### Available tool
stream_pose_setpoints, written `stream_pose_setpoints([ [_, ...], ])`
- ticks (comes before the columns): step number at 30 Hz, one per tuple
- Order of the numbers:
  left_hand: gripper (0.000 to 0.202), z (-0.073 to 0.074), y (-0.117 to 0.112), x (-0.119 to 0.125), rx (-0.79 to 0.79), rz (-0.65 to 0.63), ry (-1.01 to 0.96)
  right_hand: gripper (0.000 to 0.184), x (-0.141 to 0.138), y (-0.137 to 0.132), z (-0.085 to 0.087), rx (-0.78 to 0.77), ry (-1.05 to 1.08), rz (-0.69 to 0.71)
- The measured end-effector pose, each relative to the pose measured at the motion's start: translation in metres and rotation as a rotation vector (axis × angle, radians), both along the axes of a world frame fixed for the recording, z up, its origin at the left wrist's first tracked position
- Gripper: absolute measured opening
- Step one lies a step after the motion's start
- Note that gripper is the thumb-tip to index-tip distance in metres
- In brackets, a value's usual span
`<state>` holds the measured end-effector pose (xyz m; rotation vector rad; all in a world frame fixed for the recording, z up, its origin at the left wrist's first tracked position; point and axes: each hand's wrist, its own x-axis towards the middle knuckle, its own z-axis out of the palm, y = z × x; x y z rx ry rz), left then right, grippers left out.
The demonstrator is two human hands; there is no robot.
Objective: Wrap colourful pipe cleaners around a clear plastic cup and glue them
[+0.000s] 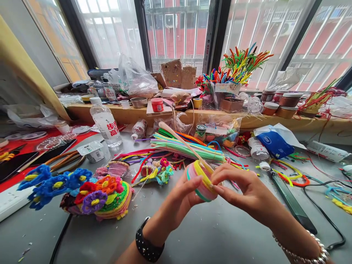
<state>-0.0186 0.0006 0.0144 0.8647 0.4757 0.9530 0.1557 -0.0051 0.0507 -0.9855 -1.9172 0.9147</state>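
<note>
My left hand (181,196) and my right hand (242,190) together hold a small round coil of pipe cleaners (202,179), pink with yellow and green bands, above the grey table (209,234). A pale stick (178,141) rises up and left from the coil. My left thumb presses its side. My right fingers pinch its front edge. Behind the coil lies a bundle of loose coloured pipe cleaners (187,146).
A finished pipe-cleaner flower basket (104,198) and blue flowers (49,181) lie at the left. A water bottle (106,123) stands behind them. A black bar tool (288,200) with a cord lies at the right. The wooden sill (291,123) carries jars, bags and pipe-cleaner bunches.
</note>
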Motion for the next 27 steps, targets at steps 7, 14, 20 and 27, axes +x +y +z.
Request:
stream_pose_setpoints([
  [7, 0.033, 0.0035, -0.001, 0.0025, -0.003, 0.065, 0.091, 0.011, -0.0021, -0.0004, 0.0022, 0.001, -0.071, 0.006],
  [14, 0.032, 0.0035, -0.0008, 0.003, 0.005, 0.091, 0.099, 0.013, -0.0026, 0.0004, 0.001, -0.058, -0.031, 0.004],
  [20, 0.029, 0.0022, -0.0001, 0.0027, -0.017, 0.062, 0.014, 0.016, 0.0, 0.0009, 0.0029, -0.072, 0.01, 0.019],
  [27, 0.027, 0.0038, -0.0002, 0.0046, -0.073, 0.084, -0.016, 0.02, 0.0066, 0.0018, 0.0093, -0.077, 0.089, -0.063],
])
